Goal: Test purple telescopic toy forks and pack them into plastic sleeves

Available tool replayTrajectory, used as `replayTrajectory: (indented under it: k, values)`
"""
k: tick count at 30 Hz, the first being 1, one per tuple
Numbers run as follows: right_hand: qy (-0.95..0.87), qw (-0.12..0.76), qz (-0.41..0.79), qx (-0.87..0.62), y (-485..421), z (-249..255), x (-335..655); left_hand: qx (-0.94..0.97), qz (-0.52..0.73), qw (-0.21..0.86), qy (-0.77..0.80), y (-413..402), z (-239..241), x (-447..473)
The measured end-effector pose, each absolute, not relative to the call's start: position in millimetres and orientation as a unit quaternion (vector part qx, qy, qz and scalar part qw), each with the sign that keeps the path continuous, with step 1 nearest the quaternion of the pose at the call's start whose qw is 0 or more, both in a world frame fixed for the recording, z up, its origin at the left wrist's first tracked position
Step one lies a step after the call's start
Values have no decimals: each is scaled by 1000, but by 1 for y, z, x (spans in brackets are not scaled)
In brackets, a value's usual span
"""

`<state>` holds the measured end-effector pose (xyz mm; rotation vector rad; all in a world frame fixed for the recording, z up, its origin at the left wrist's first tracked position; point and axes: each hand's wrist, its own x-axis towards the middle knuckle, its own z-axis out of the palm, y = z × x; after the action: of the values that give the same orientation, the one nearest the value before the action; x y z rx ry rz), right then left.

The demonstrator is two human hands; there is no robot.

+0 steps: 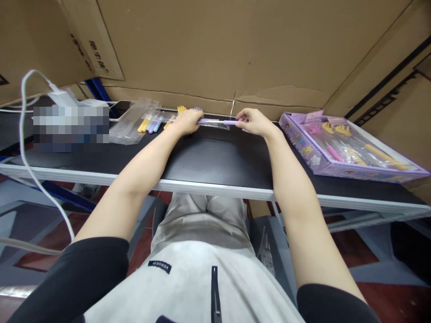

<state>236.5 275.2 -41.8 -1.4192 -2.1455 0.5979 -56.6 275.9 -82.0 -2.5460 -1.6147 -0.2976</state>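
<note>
A back scratcher with a purple handle (230, 122) and a thin metal rod lies level between my hands, just above the black table. My left hand (189, 121) is closed around its far end, so the head is mostly hidden. At the other end, the fingers of my right hand (255, 121) pinch the handle. Clear plastic film shows along the rod. Beside my left hand a yellow claw head (181, 109) sticks up. Left of it, several yellow, purple and blue handles (150, 124) lie side by side near clear plastic bags (129, 125).
On the right stands a purple display box (314, 163) with wrapped pink and yellow back scratchers. A white cable (23, 116) and a charger (62, 96) are at the left, near a blurred-out patch. Cardboard (215, 49) walls the back; the table's grey edge (218, 188) runs before me.
</note>
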Motion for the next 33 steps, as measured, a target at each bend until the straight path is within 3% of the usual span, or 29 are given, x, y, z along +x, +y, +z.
replayTrajectory:
  k: [17,25,33]
  values:
    - [-809,234,149,-519,253,-41,206,-843,-127,39,-522,271,-81,-43]
    - [-805,214,198,-516,251,-37,211,-843,-147,53,-516,280,-88,-52]
    - [-819,210,171,-505,240,-32,196,-855,-145,56,-494,270,-82,-38]
